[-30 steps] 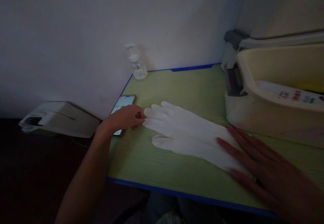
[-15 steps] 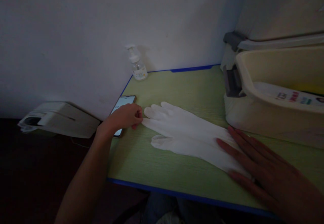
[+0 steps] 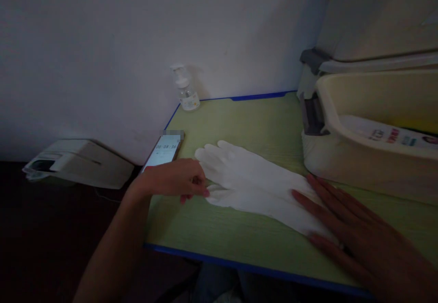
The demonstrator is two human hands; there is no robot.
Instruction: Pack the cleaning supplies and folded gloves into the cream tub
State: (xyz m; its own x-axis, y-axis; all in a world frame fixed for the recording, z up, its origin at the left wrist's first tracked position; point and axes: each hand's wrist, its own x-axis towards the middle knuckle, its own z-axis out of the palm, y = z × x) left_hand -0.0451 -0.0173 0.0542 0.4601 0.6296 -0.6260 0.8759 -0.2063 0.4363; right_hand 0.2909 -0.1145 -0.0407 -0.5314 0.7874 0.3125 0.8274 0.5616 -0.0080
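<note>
White gloves (image 3: pixel 255 175), apparently stacked, lie flat across the green tabletop with their fingers pointing left. My left hand (image 3: pixel 186 179) is closed, its thumb and fingertips pinching the tip of the glove's thumb. That hand partly covers one of the glove's fingers. Over the cuff end, my right hand (image 3: pixel 356 234) rests flat with its fingers spread, pressing on the material. A phone (image 3: pixel 164 150) with a lit timer screen lies just behind my left wrist, which hides its lower part.
A clear pump bottle (image 3: pixel 189 97) stands at the back left corner against the wall. To the right is an open cream bin (image 3: pixel 342 161) with a white printed package (image 3: pixel 383 132) inside. A white box-like object (image 3: pixel 82 161) sits lower left, beyond the blue-edged table (image 3: pixel 236 118).
My left hand has moved from the tip of a glove finger toward me, to the glove's thumb. More of the phone screen shows. My right hand stays on the cuff.
</note>
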